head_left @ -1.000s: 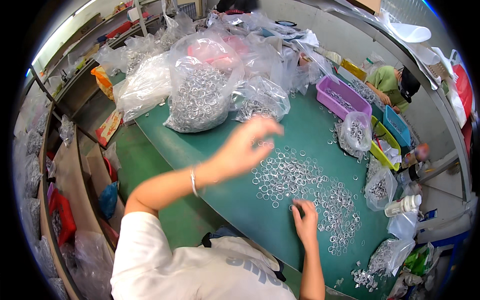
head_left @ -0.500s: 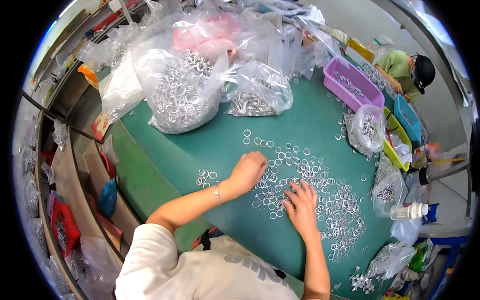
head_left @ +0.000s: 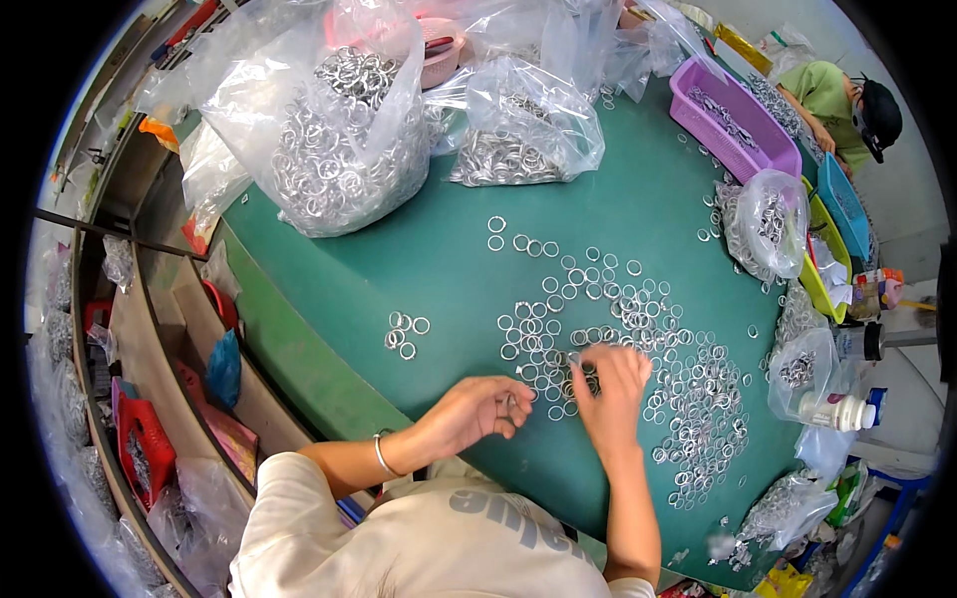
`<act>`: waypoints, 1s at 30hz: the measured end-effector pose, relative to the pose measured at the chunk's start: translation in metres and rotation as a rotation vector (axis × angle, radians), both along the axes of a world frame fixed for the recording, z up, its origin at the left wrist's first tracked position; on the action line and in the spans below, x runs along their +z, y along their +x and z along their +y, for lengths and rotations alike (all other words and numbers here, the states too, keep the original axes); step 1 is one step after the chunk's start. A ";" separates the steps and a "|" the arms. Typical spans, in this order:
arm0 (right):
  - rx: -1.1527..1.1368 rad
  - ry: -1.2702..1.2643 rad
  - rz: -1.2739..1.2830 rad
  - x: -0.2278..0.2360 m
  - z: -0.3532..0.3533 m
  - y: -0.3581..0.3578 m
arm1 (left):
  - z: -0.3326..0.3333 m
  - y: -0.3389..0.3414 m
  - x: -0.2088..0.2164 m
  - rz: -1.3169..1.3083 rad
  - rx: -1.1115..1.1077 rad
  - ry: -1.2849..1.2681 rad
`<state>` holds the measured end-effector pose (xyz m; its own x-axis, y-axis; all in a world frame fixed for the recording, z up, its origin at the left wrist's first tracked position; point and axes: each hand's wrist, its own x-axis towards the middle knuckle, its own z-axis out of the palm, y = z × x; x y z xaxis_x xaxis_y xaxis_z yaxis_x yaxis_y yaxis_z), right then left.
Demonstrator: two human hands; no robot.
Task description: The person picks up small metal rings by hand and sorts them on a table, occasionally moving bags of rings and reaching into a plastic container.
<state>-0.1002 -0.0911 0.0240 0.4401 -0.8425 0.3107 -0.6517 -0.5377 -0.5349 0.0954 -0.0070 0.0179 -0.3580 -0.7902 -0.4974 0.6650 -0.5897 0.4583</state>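
Note:
Many silver metal rings (head_left: 698,399) lie loose in a wide spread across the green table (head_left: 399,269). My left hand (head_left: 477,411) is curled at the table's near edge, left of the spread, with a metal ring showing at its fingertips. Over the middle of the spread, my right hand (head_left: 613,384) has its fingers bent toward the thumb, with rings between and under them. How many it holds is hidden. A small separate group of rings (head_left: 406,334) lies farther left.
Large clear bags of rings (head_left: 349,164) and a smaller bag (head_left: 513,149) stand at the back. On the right are a purple basket (head_left: 743,120), a yellow-green basket (head_left: 827,249), a blue tray (head_left: 842,204) and a white bottle (head_left: 837,411). A co-worker in green (head_left: 822,95) sits at far right.
My left hand has drawn back from the rings toward the table's near edge and turned its fingers inward. My right hand has gone from spread fingers to bent ones over the rings.

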 end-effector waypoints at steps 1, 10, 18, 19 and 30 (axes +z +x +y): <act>0.074 0.052 -0.022 0.001 0.015 -0.001 | 0.000 -0.004 0.004 -0.005 -0.002 0.062; -0.229 0.309 -0.218 -0.005 0.038 -0.051 | 0.007 -0.026 -0.005 -0.356 -0.292 -0.111; -0.237 0.064 0.110 -0.015 0.024 -0.072 | -0.031 -0.047 -0.001 -1.142 -0.320 -0.894; -0.259 0.023 0.079 -0.016 0.019 -0.072 | -0.047 -0.049 0.002 -1.242 -0.307 -0.945; -0.133 0.103 0.022 0.010 0.052 -0.085 | -0.103 -0.080 -0.005 -1.401 -0.274 -1.149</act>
